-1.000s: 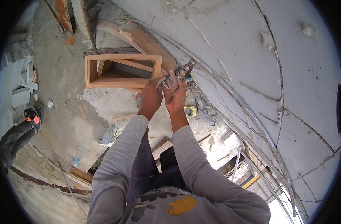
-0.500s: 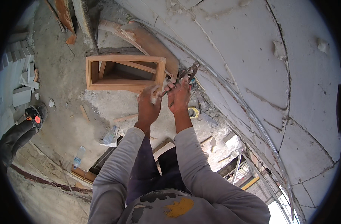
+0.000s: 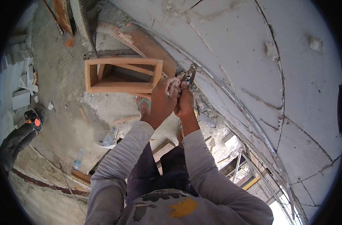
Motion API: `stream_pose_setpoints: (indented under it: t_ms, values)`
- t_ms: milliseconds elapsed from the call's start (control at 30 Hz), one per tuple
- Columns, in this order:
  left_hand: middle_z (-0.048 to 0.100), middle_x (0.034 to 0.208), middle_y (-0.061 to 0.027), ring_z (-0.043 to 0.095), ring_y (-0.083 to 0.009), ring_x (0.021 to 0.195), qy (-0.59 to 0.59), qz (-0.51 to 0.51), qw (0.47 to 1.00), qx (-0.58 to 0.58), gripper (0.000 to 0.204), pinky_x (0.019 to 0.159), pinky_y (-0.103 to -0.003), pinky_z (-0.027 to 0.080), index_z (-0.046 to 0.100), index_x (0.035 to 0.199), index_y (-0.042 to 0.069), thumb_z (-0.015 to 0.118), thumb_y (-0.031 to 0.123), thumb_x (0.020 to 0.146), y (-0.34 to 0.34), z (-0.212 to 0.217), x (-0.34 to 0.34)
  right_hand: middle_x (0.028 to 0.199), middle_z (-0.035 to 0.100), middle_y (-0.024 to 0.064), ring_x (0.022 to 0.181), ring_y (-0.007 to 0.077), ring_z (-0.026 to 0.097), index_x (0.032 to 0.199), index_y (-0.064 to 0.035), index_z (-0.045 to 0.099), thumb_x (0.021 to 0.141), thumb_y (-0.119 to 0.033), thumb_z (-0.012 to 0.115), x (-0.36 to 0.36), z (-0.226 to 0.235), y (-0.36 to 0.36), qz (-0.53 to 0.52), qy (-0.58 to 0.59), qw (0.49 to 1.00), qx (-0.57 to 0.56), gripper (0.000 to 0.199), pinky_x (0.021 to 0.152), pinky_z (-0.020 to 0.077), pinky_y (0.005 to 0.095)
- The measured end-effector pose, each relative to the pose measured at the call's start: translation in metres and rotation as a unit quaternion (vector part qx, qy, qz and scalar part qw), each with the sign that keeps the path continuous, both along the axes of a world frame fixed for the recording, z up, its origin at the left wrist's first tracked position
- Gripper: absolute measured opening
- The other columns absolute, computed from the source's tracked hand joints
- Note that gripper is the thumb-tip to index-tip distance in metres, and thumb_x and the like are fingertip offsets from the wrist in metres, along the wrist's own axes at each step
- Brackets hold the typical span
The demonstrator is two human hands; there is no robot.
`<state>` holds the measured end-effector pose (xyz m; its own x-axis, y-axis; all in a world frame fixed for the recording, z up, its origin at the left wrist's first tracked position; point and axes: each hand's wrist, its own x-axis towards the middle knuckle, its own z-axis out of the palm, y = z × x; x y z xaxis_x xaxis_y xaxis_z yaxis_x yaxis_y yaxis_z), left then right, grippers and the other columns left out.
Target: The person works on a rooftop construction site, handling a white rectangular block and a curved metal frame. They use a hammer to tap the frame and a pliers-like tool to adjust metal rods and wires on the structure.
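My right hand (image 3: 185, 101) is closed round dark metal pincers (image 3: 192, 72), whose far end sticks out past my fingers toward the wall. Just left of it, my left hand (image 3: 165, 98) is closed, its dusty fingers curled against the right hand's thumb side. What the left fingers hold, if anything, is hidden. Both hands are just off the right end of an open wooden box frame (image 3: 122, 90), which lies beyond them to the left.
A grey block wall (image 3: 246, 56) with a metal pipe (image 3: 231, 99) along it rises on the right. Wooden boards (image 3: 148, 45) lean behind the frame. Plastic bottles (image 3: 79, 159) lie on the concrete floor. White blocks (image 3: 21, 99) and another person's leg (image 3: 17, 137) are at left.
My left hand has moved right and slightly up, its fingers closing in against the right hand. My right hand has shifted slightly right, still with the pincers. A sandalled foot now shows below the frame.
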<state>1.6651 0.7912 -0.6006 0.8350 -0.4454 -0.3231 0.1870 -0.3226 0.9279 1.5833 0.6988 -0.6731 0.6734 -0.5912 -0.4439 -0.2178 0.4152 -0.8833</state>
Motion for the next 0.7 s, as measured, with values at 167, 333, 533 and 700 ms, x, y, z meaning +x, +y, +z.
stream_pose_setpoints:
  t_ms: [167, 333, 533, 700]
  values:
    - [0.062, 0.121, -0.0178, 0.062, -0.0186, 0.097, 0.407, -0.049, 0.908, -0.091, 0.068, 0.09, -0.036, 0.053, 0.036, 0.147, -0.005, 0.06, 0.042, 0.104, -0.112, 0.093, -0.055, 0.078, 0.044, -0.0065, 0.06, 0.0061, 0.04, 0.134, -0.0193, 0.058, 0.109, -0.034, 0.054, 0.026, 0.035, 0.008, -0.172, -0.044, 0.903, 0.391, 0.029, 0.053, 0.0384, 0.0238]
    - [0.06, 0.107, -0.0139, 0.056, -0.0163, 0.086, 0.548, -0.038, 0.825, -0.13, 0.092, 0.085, -0.035, 0.054, 0.003, 0.162, -0.005, 0.055, 0.045, 0.106, -0.185, 0.083, -0.112, 0.077, 0.043, -0.0057, 0.06, 0.0062, 0.039, 0.134, -0.0195, 0.058, 0.11, -0.032, 0.053, 0.026, 0.031, 0.01, -0.173, -0.085, 0.879, 0.436, 0.028, 0.051, 0.037, 0.0239]
    - [0.06, 0.095, -0.011, 0.057, -0.0141, 0.082, 0.502, 0.038, 0.847, -0.172, 0.082, 0.08, -0.032, 0.055, -0.001, 0.163, -0.003, 0.054, 0.025, 0.109, -0.196, 0.06, -0.143, 0.079, 0.045, -0.0049, 0.06, 0.0066, 0.04, 0.132, -0.0192, 0.057, 0.111, -0.028, 0.051, 0.039, 0.044, 0.019, -0.191, 0.087, 0.937, 0.278, 0.023, 0.052, 0.0359, 0.0242]
    - [0.06, 0.093, -0.0106, 0.061, -0.0153, 0.085, 0.539, 0.068, 0.821, -0.179, 0.074, 0.084, -0.035, 0.058, 0.0, 0.163, -0.002, 0.048, 0.015, 0.11, -0.192, 0.08, -0.122, 0.092, 0.058, 0.001, 0.069, 0.0126, 0.055, 0.126, -0.0186, 0.054, 0.111, -0.028, 0.05, 0.024, 0.036, 0.01, -0.152, 0.023, 0.939, 0.309, 0.018, 0.067, 0.0558, 0.0379]
